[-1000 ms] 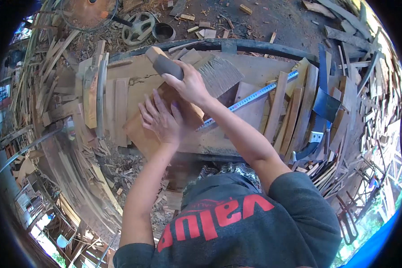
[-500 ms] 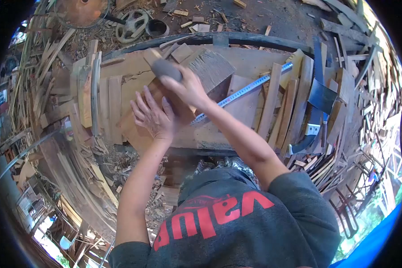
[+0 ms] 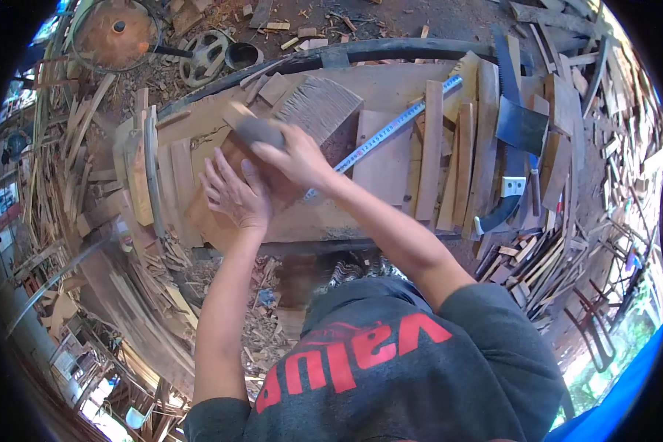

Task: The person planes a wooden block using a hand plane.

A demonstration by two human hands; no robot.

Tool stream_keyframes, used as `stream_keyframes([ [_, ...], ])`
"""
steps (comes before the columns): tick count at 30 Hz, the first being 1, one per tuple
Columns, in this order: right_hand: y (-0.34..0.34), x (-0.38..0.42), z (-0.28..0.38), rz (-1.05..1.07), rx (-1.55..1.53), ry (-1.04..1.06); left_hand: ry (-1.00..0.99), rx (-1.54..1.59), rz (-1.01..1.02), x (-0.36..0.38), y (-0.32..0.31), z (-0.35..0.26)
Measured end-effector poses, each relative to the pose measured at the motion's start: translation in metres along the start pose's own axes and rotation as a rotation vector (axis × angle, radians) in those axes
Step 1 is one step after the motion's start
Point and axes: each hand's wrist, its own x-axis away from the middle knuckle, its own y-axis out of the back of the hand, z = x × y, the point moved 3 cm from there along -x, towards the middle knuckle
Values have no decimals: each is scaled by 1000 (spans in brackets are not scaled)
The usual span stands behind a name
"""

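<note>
My right hand (image 3: 296, 156) is wrapped round a dark, rounded block (image 3: 258, 132), which is blurred. The block lies over a reddish-brown board (image 3: 217, 221) on the workbench (image 3: 324, 225). Flat on the same board rests my left hand (image 3: 236, 193), fingers spread, just left of and below the block. A pale piece of wood (image 3: 236, 114) shows at the block's upper left. Behind my right hand sits a rough, grooved wood block (image 3: 320, 107). A blue and white measuring tape (image 3: 383, 132) runs diagonally across the bench, partly hidden by my right forearm.
Wooden strips (image 3: 429, 151) lie on the bench's right side, beside a handsaw (image 3: 512, 184) and a wide dark blade (image 3: 521, 125). More strips (image 3: 151, 169) are at the left. A spoked wheel (image 3: 204, 59) and a round metal disc (image 3: 116, 33) stand beyond the bench.
The whole view has shifted, with the bench now further left and slightly higher. My right hand still holds the dark block, and my left hand remains spread on the board.
</note>
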Motion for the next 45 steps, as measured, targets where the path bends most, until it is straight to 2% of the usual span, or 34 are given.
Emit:
stream_keyframes([
  [2, 36, 75, 0, 27, 21, -40, 37, 54, 78, -2, 5, -3],
  [6, 105, 197, -3, 240, 74, -282, -54, 92, -10, -1, 8, -5],
  [7, 116, 216, -5, 205, 88, -321, -71, 90, -18, -5, 9, -4],
  [8, 126, 229, -9, 173, 100, -366, -248, 148, -22, -8, 11, -6],
  [9, 136, 235, -11, 120, 97, -373, -420, 205, -22, -9, 16, -12],
  [10, 145, 241, -13, 72, 94, -383, -428, 200, -19, -11, 21, -13],
  [11, 150, 247, -26, 1, 123, -327, -617, 130, 36, -13, 25, -19],
  [12, 158, 246, -22, -13, 113, -384, -806, 58, 91, -13, 27, -26],
  [13, 162, 247, -26, -40, 107, -394, -861, 96, 117, -17, 24, -29],
  [14, 166, 247, -30, -69, 100, -403, -871, 91, 116, -17, 26, -31],
  [16, 171, 247, -35, -92, 85, -387, -1002, 59, 270, -18, 38, -44],
  [19, 174, 251, -41, -134, 67, -411, -1113, 65, 292, -7, 51, -55],
  [23, 177, 255, -45, -160, 64, -418, -1145, 55, 256, 8, 42, -49],
  [25, 175, 260, -52, -173, -53, -509, -1155, 67, 213, 11, 40, -50],
  [28, 175, 264, -52, -200, 7, -541, -1198, 79, 239, 21, 31, -51],
  [30, 174, 263, -53, -195, 34, -539, -1166, 122, 269, 25, 32, -53],
  [32, 174, 258, -50, -191, 63, -533, -881, 283, 150, 19, 43, -56],
  [33, 172, 254, -48, -167, 1, -572, -880, 282, 142, 12, 38, -52],
  [35, 169, 249, -47, -140, -55, -603, -469, 453, -35, -17, 17, -26],
  [36, 166, 247, -50, -148, -57, -578, -465, 456, -44, -27, 5, -17],
  [38, 162, 242, -54, -153, -47, -546, -79, 174, -38, -50, -17, 5],
  [39, 160, 240, -55, -157, -65, -543, -68, 182, -40, -62, -16, 2],
  [41, 159, 236, -48, -145, -131, -556, 68, 117, 385, -83, -17, -9],
  [44, 153, 232, -49, -174, -235, -589, 76, 88, 445, -94, -10, -26],
  [45, 152, 231, -52, -157, -218, -587, 36, 80, 283, -90, -8, -29],
])
